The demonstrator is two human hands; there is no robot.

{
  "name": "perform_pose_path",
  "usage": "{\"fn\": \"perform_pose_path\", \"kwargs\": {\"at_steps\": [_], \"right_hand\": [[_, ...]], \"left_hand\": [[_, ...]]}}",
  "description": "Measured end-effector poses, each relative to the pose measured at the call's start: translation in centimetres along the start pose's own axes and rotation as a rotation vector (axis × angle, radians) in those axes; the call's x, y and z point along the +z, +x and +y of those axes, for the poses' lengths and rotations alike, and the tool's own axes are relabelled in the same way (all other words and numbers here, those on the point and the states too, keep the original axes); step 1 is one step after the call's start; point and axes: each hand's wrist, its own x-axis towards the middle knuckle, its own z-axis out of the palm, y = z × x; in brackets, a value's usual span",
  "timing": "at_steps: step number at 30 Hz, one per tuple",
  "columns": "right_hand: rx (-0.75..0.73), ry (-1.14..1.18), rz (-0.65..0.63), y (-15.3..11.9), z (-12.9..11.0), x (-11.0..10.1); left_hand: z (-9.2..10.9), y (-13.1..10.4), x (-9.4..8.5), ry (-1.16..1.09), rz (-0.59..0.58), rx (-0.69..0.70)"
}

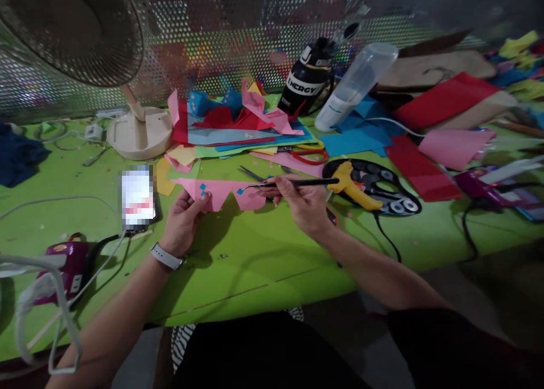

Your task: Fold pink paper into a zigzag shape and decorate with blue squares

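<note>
My left hand [186,219] pinches the left part of a pink paper strip [219,195], which has a zigzag lower edge and is held above the table. Two small blue paper diamonds lie against the strip on the left, by my thumb. Farther right, another blue paper diamond [240,191] sits at the tip of a pair of black tweezers [312,181]. My right hand [304,204] grips these tweezers, pointing them left across the strip. Whether the tip still clasps that diamond I cannot tell. Behind my right fingers, dark scissors [250,173] are partly hidden.
A yellow glue gun [355,187] rests on a black tray at the right. Stacked coloured paper [238,134], a black bottle [304,80] and a fan [139,131] stand behind. A phone [137,196] and a purple power strip [63,270] with cables are at the left.
</note>
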Motion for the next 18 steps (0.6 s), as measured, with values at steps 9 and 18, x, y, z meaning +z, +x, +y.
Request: {"fn": "perform_pose_path", "kwargs": {"at_steps": [9,18], "right_hand": [[-0.001,-0.068,-0.012,0.09,0.19,-0.38],[-0.11,-0.172,-0.034,-0.07,-0.51,-0.34]], "left_hand": [[-0.34,-0.09,0.11,0.051,-0.036,0.007],[-0.37,-0.03,-0.1,0.068,-0.043,0.009]]}}
